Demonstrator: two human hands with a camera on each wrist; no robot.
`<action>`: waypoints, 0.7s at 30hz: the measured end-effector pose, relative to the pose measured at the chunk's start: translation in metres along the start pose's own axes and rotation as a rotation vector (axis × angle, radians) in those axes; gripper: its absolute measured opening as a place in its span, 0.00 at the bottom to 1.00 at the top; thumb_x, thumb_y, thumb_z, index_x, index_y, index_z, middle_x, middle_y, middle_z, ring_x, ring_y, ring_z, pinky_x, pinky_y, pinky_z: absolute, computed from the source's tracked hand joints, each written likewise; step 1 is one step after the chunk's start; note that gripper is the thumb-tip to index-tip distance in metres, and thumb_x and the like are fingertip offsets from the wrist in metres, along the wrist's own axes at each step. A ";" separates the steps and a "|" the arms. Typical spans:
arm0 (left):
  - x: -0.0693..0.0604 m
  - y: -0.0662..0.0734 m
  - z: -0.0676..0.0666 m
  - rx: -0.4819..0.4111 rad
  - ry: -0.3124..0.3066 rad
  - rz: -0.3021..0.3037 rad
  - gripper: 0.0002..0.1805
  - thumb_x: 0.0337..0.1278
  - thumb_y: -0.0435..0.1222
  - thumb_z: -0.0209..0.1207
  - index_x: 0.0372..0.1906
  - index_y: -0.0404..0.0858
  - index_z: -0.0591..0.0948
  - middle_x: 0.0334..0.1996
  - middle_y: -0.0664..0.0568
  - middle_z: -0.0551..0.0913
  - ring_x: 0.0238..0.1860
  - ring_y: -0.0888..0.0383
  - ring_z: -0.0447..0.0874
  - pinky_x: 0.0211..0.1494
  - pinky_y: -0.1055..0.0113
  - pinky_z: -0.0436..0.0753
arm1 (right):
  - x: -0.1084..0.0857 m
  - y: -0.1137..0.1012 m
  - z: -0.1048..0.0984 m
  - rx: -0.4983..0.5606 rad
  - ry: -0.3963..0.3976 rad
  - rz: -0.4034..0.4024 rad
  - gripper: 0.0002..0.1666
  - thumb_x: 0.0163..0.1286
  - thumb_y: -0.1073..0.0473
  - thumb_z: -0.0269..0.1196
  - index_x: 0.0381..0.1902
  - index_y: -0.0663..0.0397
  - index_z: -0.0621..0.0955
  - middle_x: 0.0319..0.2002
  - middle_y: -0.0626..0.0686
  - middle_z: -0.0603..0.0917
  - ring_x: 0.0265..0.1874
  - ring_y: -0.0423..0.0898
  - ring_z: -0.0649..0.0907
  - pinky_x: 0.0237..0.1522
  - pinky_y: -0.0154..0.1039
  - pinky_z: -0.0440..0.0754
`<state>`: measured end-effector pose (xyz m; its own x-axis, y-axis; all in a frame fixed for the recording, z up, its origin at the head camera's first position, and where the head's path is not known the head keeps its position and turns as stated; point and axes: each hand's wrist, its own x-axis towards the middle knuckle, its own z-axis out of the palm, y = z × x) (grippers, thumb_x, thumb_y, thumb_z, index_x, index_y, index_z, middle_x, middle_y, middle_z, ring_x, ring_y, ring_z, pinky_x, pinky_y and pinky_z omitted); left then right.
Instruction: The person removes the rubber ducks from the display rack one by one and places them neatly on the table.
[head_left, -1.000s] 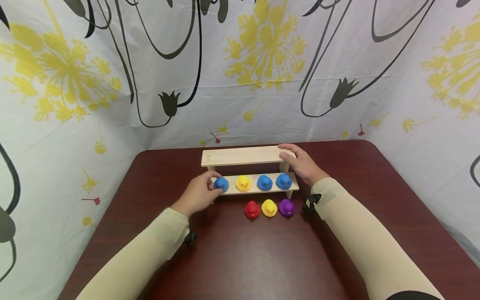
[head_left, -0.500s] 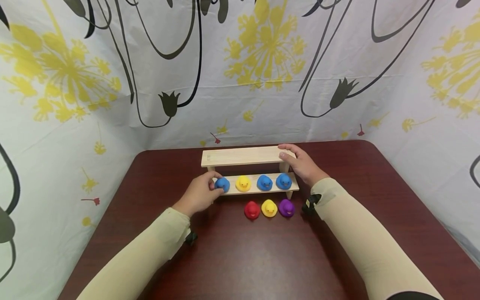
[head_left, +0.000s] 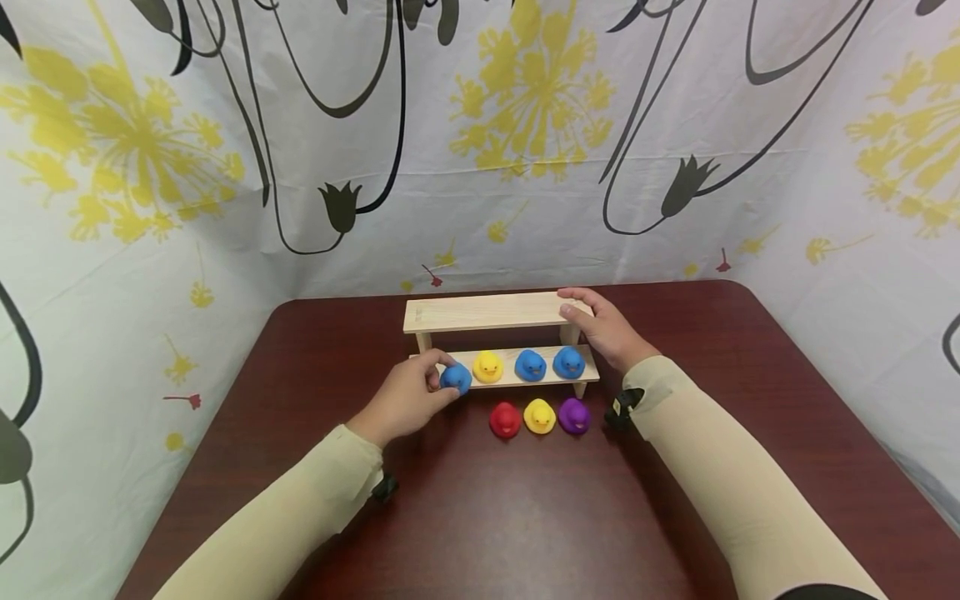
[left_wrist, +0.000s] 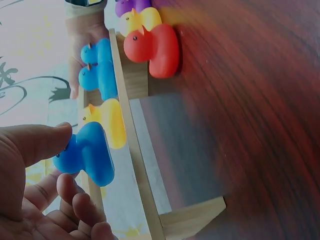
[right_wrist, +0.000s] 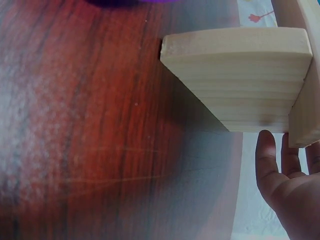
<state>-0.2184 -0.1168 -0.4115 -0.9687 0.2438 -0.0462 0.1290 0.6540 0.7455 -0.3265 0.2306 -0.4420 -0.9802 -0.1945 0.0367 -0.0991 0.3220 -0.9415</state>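
My left hand [head_left: 405, 402] pinches a blue rubber duck [head_left: 455, 377] between thumb and fingers at the left front of a two-tier wooden shelf [head_left: 487, 312]. In the left wrist view that blue duck [left_wrist: 92, 154] is lifted clear of the lower board, its flat base facing the table side. A yellow duck [head_left: 488, 367] and two more blue ducks, one in the middle [head_left: 530, 365] and one at the right [head_left: 569, 362], sit along the lower board. My right hand [head_left: 609, 328] grips the right end of the upper board, thumb on its front side; in the right wrist view its fingers [right_wrist: 269, 155] touch the wood.
On the dark red-brown table [head_left: 480, 517], a red duck [head_left: 505, 420], a yellow duck [head_left: 539, 416] and a purple duck [head_left: 574, 416] stand in a row before the shelf. A white patterned cloth [head_left: 480, 208] hangs behind and at both sides.
My left hand has drawn the leftmost blue duck off its place on the lower board, rightward and toward me. My right hand and the other ducks stay put.
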 end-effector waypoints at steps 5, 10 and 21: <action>-0.004 0.001 0.003 0.007 -0.002 0.028 0.17 0.64 0.38 0.72 0.55 0.46 0.82 0.32 0.50 0.75 0.33 0.54 0.75 0.37 0.62 0.77 | 0.000 0.000 0.000 -0.002 0.000 -0.002 0.32 0.81 0.44 0.60 0.75 0.52 0.72 0.81 0.57 0.62 0.78 0.60 0.63 0.79 0.65 0.57; -0.006 0.000 0.006 0.007 -0.005 0.043 0.17 0.64 0.37 0.73 0.55 0.46 0.82 0.32 0.51 0.76 0.32 0.54 0.75 0.38 0.62 0.77 | 0.000 -0.001 0.000 -0.008 -0.003 -0.003 0.33 0.82 0.44 0.59 0.76 0.52 0.71 0.81 0.57 0.61 0.80 0.60 0.61 0.79 0.66 0.55; -0.011 -0.002 0.012 -0.006 -0.026 0.052 0.15 0.64 0.36 0.73 0.53 0.47 0.83 0.31 0.51 0.75 0.34 0.54 0.76 0.39 0.61 0.78 | -0.002 -0.003 0.001 -0.022 0.000 -0.009 0.32 0.82 0.44 0.58 0.76 0.52 0.71 0.81 0.58 0.61 0.80 0.61 0.61 0.80 0.66 0.56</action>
<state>-0.2050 -0.1117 -0.4204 -0.9549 0.2960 -0.0241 0.1781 0.6357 0.7511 -0.3245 0.2289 -0.4395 -0.9793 -0.1973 0.0449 -0.1114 0.3402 -0.9337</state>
